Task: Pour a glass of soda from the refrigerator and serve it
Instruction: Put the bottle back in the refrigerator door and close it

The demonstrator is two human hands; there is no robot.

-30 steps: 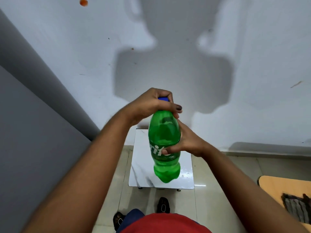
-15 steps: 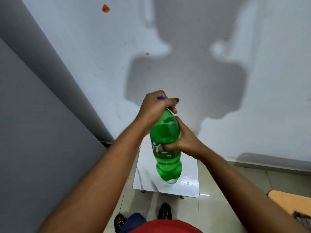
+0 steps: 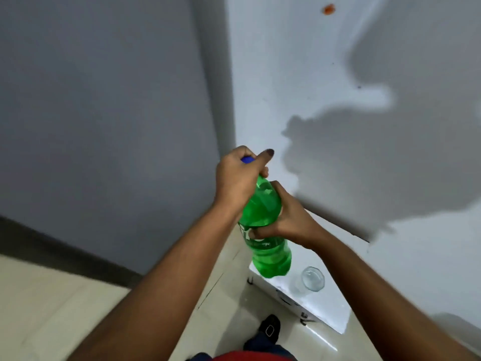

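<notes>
A green soda bottle (image 3: 263, 220) with a blue cap (image 3: 247, 159) is held up in front of me, tilted a little. My left hand (image 3: 238, 178) is closed over the cap and neck. My right hand (image 3: 289, 217) grips the bottle's middle from the right side. Below the bottle, a clear empty glass (image 3: 312, 279) stands upright on a small white marble-look table (image 3: 328, 311).
A grey surface (image 3: 104, 113) fills the left, a white wall (image 3: 299, 74) the right, with my shadow on it. Pale floor tiles (image 3: 39, 308) lie below. My black shoe (image 3: 270, 328) is beside the table's near edge.
The view has swung to the left and tilted, so the table now sits lower right and the glass has come into sight. Both hands keep their hold on the bottle.
</notes>
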